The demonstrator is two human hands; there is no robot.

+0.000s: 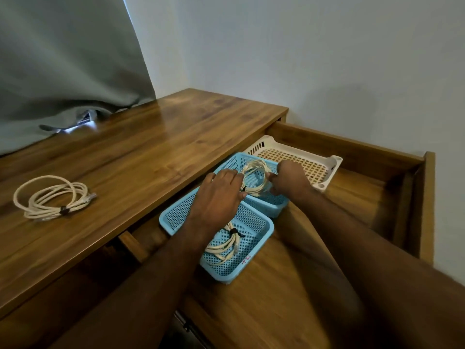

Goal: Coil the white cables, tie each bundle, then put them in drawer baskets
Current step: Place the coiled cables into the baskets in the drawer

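Both of my hands hold one coiled white cable bundle (255, 178) over the far blue basket (273, 206) in the open drawer. My left hand (219, 195) grips its left side near the black tie. Curled fingers of my right hand (289, 180) grip its right side. A second tied bundle (225, 244) lies in the near blue basket (176, 217), partly under my left forearm. On the desk top at the left rests a third tied bundle (50, 197). Behind the blue baskets a cream basket (327, 170) shows no cable.
The wooden desk top (141, 152) runs to the left of the open drawer (357, 152), whose wooden walls rise at the back and right. A grey curtain (68, 66) hangs over the desk's far left corner. The white wall stands behind.
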